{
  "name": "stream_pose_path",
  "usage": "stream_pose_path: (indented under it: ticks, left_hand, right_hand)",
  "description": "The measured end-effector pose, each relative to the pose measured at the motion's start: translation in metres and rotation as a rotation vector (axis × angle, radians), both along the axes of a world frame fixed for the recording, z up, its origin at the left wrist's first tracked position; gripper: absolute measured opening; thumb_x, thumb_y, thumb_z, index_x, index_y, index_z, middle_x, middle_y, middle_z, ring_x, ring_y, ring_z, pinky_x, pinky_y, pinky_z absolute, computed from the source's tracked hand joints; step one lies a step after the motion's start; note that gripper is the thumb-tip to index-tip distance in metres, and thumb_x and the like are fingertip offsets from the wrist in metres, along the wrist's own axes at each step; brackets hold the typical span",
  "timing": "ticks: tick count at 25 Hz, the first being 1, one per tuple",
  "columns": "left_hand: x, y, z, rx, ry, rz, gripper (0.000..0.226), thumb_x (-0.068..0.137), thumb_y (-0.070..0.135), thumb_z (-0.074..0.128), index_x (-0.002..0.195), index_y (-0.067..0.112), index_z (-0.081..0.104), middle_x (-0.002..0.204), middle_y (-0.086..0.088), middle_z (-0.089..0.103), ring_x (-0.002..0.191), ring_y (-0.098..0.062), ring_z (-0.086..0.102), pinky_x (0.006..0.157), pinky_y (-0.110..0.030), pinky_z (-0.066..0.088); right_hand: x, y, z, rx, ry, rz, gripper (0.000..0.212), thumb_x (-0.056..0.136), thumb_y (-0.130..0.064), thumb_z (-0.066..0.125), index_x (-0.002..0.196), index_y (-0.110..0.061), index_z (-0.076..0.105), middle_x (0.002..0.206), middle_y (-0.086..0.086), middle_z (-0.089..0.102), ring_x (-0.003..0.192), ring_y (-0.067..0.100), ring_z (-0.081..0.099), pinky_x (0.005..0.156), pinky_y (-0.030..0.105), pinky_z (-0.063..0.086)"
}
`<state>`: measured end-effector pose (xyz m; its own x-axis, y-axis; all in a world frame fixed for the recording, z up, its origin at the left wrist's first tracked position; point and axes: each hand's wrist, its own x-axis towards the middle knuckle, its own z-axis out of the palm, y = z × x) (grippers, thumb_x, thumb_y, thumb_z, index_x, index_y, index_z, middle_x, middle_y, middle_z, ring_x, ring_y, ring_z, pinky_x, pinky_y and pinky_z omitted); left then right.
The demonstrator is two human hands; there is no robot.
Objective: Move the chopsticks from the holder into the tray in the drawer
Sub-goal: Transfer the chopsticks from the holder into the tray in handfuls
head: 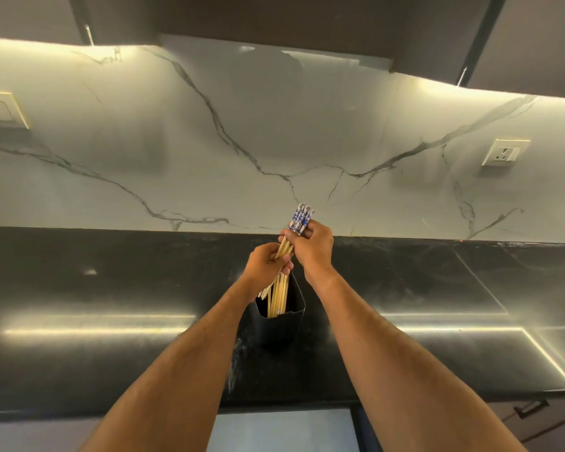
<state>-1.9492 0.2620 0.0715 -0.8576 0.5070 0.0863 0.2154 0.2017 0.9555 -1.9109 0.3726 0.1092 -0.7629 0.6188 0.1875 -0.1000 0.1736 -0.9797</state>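
A bundle of several pale wooden chopsticks [278, 295] with blue-and-white patterned tops stands partly inside a dark rectangular holder [282, 324] on the black counter. My right hand [310, 246] grips the bundle just under the patterned tops. My left hand [266, 267] grips the same shafts lower down, right above the holder's mouth. The tips sit inside the holder, near its rim. The drawer's tray is not in view.
The black counter [421, 288] runs across the view, backed by a white marble wall with a socket [504, 152] at right and a switch plate [0, 109] at left. A pale panel [284, 429] shows below the counter's front edge. Dark cabinets hang overhead.
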Motion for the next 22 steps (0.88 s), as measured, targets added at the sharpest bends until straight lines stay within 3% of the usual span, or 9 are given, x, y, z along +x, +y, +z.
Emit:
stream_pose_path:
  ticks: [3, 5, 7, 10, 11, 14, 19, 22]
  left_hand:
    - [0.013, -0.005, 0.019, -0.094, -0.028, -0.112, 0.019, 0.104, 0.011, 0.05, 0.09, 0.008, 0.063, 0.071, -0.002, 0.059, 0.062, -0.01, 0.055, 0.061, -0.021, 0.049]
    - [0.023, -0.009, 0.024, -0.213, 0.014, -0.121, 0.019, 0.104, 0.012, 0.047, 0.089, 0.009, 0.058, 0.075, -0.005, 0.057, 0.067, -0.014, 0.055, 0.07, -0.031, 0.051]
    - [0.033, -0.014, 0.025, -0.345, 0.089, -0.105, 0.016, 0.104, 0.014, 0.047, 0.093, 0.008, 0.056, 0.082, -0.007, 0.058, 0.074, -0.017, 0.056, 0.077, -0.038, 0.053]
    - [0.049, -0.031, 0.023, -0.537, 0.195, -0.168, 0.013, 0.105, 0.018, 0.048, 0.097, 0.013, 0.056, 0.093, -0.007, 0.061, 0.08, -0.015, 0.057, 0.074, -0.032, 0.05]
    - [0.055, -0.038, 0.022, -0.589, 0.224, -0.201, 0.013, 0.105, 0.018, 0.047, 0.098, 0.012, 0.056, 0.097, -0.009, 0.062, 0.082, -0.016, 0.057, 0.075, -0.033, 0.05]
    - [0.073, -0.055, 0.022, -0.708, 0.298, -0.272, 0.015, 0.105, 0.018, 0.047, 0.107, 0.008, 0.058, 0.107, -0.011, 0.063, 0.089, -0.022, 0.061, 0.083, -0.038, 0.053]
    - [0.103, -0.083, 0.02, -0.82, 0.307, -0.311, 0.011, 0.104, 0.019, 0.047, 0.106, 0.012, 0.056, 0.097, -0.006, 0.058, 0.077, -0.013, 0.051, 0.074, -0.03, 0.043]
    - [0.126, -0.106, 0.012, -0.879, 0.36, -0.292, 0.008, 0.104, 0.018, 0.046, 0.103, 0.015, 0.053, 0.092, -0.004, 0.057, 0.072, -0.012, 0.049, 0.067, -0.027, 0.039]
  right_hand:
    - [0.021, 0.009, 0.01, -0.07, -0.008, 0.101, 0.012, 0.088, 0.001, 0.074, 0.096, -0.007, 0.071, 0.088, 0.011, 0.078, 0.078, 0.02, 0.079, 0.073, 0.038, 0.065]
    - [0.035, 0.013, 0.012, -0.031, -0.045, 0.126, 0.02, 0.087, -0.002, 0.076, 0.104, -0.005, 0.068, 0.095, 0.011, 0.078, 0.085, 0.019, 0.078, 0.083, 0.042, 0.064]
    - [0.049, 0.014, 0.012, 0.057, -0.043, 0.112, 0.032, 0.089, -0.016, 0.077, 0.116, -0.008, 0.064, 0.104, 0.004, 0.075, 0.093, 0.013, 0.074, 0.09, 0.035, 0.061]
    - [0.069, 0.017, 0.015, 0.149, -0.042, 0.074, 0.051, 0.098, -0.044, 0.062, 0.136, -0.01, 0.056, 0.124, 0.001, 0.067, 0.113, 0.014, 0.065, 0.09, 0.018, 0.051]
    - [0.074, 0.017, 0.014, 0.143, -0.049, 0.087, 0.053, 0.101, -0.047, 0.054, 0.135, -0.007, 0.058, 0.127, 0.008, 0.067, 0.118, 0.02, 0.064, 0.091, 0.019, 0.05]
    - [0.09, 0.003, 0.006, 0.124, -0.115, 0.162, 0.065, 0.105, -0.053, 0.037, 0.114, 0.006, 0.063, 0.12, 0.028, 0.065, 0.116, 0.042, 0.06, 0.099, 0.046, 0.05]
    - [0.124, -0.035, -0.011, 0.163, -0.261, 0.207, 0.061, 0.103, -0.06, 0.033, 0.108, -0.014, 0.073, 0.108, 0.006, 0.074, 0.106, 0.02, 0.068, 0.099, 0.038, 0.052]
    - [0.149, -0.058, -0.021, 0.334, -0.336, 0.225, 0.056, 0.104, -0.056, 0.035, 0.097, -0.014, 0.07, 0.094, 0.01, 0.072, 0.092, 0.025, 0.069, 0.081, 0.034, 0.055]
